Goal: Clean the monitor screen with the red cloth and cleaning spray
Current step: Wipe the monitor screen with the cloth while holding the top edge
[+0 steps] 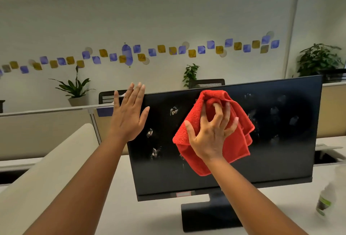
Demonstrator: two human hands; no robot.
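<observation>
Monitor screen [280,141] upright, long axis sideways; right hand [209,137] clutching red cloth [189,122], left hand [129,114] flat-open.

Open-plan office, desk partitions [45,128], mesh chairs [206,83], monitor [280,141], potted plants [75,88]

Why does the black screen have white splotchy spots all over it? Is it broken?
Not broken, as far as I can see. The monitor screen has whitish smudges scattered across it, possibly spray droplets or dirt. The right hand presses the red cloth against it.
</observation>
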